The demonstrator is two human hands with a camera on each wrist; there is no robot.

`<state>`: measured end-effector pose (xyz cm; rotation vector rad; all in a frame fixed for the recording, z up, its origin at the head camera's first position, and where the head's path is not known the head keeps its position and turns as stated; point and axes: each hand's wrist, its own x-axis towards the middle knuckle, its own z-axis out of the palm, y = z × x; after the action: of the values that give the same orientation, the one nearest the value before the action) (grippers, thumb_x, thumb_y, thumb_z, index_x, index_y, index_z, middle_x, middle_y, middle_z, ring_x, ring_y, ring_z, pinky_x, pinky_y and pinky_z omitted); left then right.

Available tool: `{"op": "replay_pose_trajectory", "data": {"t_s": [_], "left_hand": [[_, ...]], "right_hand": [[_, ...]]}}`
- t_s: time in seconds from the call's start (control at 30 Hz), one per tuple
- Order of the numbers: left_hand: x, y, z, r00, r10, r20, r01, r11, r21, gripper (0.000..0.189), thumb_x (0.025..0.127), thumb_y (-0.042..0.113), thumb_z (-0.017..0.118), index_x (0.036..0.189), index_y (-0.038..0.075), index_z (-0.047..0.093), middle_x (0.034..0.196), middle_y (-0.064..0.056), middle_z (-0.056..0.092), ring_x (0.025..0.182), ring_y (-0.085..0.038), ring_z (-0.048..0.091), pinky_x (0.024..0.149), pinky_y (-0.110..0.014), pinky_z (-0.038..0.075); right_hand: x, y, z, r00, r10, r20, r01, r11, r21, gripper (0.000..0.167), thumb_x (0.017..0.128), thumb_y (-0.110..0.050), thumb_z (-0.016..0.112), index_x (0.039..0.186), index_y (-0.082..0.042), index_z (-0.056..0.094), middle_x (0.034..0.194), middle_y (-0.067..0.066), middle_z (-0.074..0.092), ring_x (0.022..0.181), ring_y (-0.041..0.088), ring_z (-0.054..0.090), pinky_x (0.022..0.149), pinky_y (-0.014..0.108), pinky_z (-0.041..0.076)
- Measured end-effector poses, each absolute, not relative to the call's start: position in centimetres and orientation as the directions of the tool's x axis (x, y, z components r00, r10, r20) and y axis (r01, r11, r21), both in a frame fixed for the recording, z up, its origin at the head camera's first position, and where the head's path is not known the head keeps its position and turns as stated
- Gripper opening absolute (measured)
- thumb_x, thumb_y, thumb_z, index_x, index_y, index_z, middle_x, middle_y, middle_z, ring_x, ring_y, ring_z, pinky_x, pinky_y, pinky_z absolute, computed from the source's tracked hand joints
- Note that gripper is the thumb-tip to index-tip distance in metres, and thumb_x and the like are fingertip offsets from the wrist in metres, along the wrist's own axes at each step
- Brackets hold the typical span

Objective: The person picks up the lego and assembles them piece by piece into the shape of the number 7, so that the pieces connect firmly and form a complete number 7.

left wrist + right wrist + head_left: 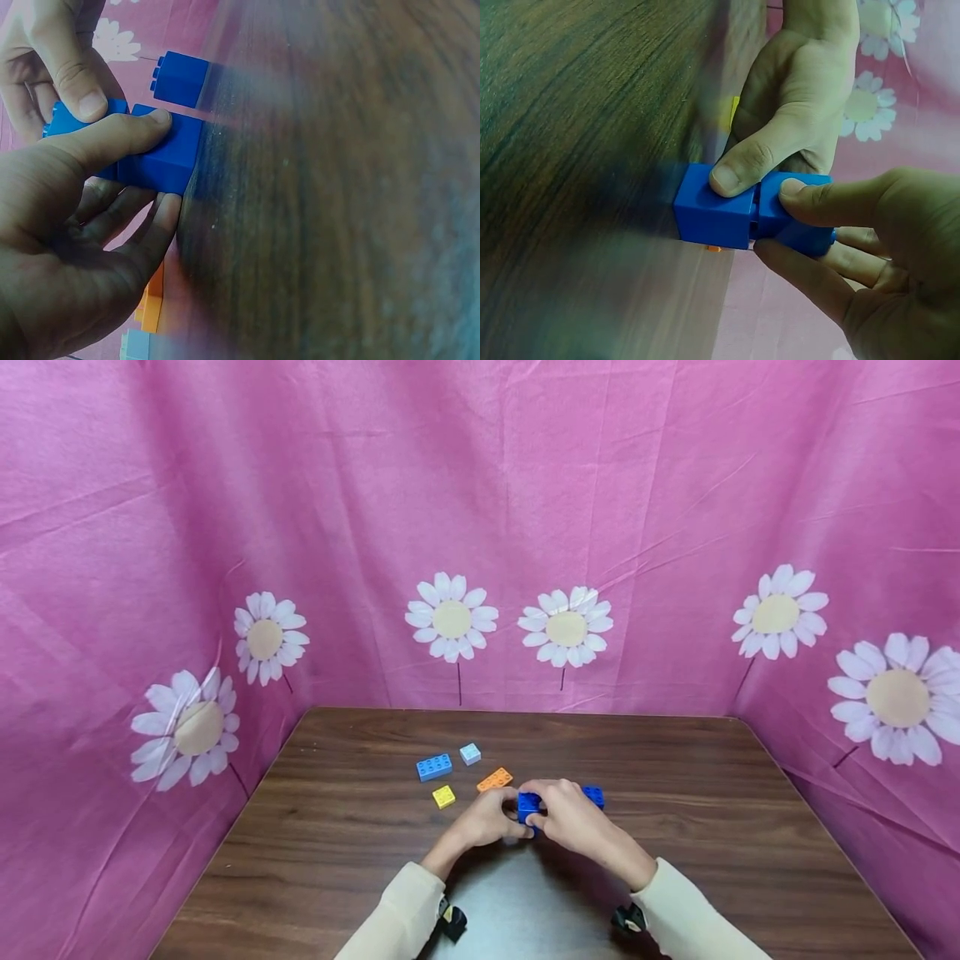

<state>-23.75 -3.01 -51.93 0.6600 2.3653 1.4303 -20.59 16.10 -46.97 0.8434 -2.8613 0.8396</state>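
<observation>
My L hand (487,818) has thumb & fingers curled round the lower blue block (705,214), down at the surface (300,860), nr the middle. My R hand (576,818) pinches the upper blue block (528,807) btwn thumb & fingers, right above the lower one; side-on there's a thin gap, so not fully seated, I'd say. Can't tell if the two have caught. Neither hand's wide, just enough for its block.

Both look like hard plastic: prob v. light, stiff, not fragile, tho smooth sides could slip a bit. Best hold: opp. flat sides, low on the bottom one, higher on the top one, fingertips clear of the seam.

Another blue block (593,796) is just past my R hand; orange block (495,779) by my L hand, yellow block (444,797) a bit further L.
</observation>
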Motion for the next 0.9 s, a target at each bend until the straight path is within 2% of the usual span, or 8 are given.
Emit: {"op": "replay_pose_trajectory", "data": {"t_s": [0.13, 0.3, 0.53, 0.9], "left_hand": [[-23.83, -2.97, -52.01, -0.846, 0.533, -0.021, 0.229, 0.399, 0.888, 0.034, 0.084, 0.008, 0.09, 0.113, 0.004, 0.073, 0.099, 0.0, 0.072, 0.085, -0.006, 0.062, 0.074, -0.02, 0.054], [-23.83, -2.98, -51.99, -0.85, 0.527, -0.025, 0.228, 0.41, 0.883, 0.033, 0.083, 0.008, 0.09, 0.112, 0.004, 0.073, 0.097, 0.0, 0.07, 0.082, -0.007, 0.06, 0.071, -0.019, 0.052], [-23.83, -2.97, -51.68, -0.854, 0.52, -0.024, 0.222, 0.405, 0.887, 0.035, 0.083, 0.006, 0.09, 0.113, 0.002, 0.073, 0.097, -0.003, 0.071, 0.082, -0.009, 0.06, 0.07, -0.019, 0.051], [-23.98, -2.97, -51.82, -0.863, 0.505, -0.036, 0.208, 0.418, 0.884, 0.035, 0.081, 0.005, 0.091, 0.112, 0.003, 0.073, 0.095, -0.001, 0.071, 0.081, -0.009, 0.061, 0.07, -0.019, 0.052]], "right_hand": [[-20.52, 16.34, -47.17, -0.864, -0.469, 0.184, -0.492, 0.705, -0.511, 0.033, 0.093, -0.006, 0.081, 0.125, 0.0, 0.072, 0.118, 0.014, 0.078, 0.098, 0.023, 0.078, 0.078, 0.036, 0.066], [-20.37, 16.25, -47.45, -0.85, -0.477, 0.223, -0.524, 0.719, -0.456, 0.034, 0.092, -0.008, 0.083, 0.124, 0.0, 0.072, 0.118, 0.015, 0.079, 0.101, 0.026, 0.078, 0.082, 0.04, 0.065], [-20.4, 15.94, -47.44, -0.837, -0.48, 0.262, -0.547, 0.741, -0.39, 0.035, 0.09, -0.01, 0.086, 0.122, -0.001, 0.074, 0.116, 0.011, 0.079, 0.101, 0.024, 0.078, 0.084, 0.042, 0.064], [-20.44, 15.65, -47.29, -0.846, -0.471, 0.248, -0.533, 0.751, -0.389, 0.033, 0.09, -0.008, 0.085, 0.121, -0.002, 0.074, 0.115, 0.011, 0.08, 0.099, 0.024, 0.078, 0.083, 0.042, 0.065]]}}
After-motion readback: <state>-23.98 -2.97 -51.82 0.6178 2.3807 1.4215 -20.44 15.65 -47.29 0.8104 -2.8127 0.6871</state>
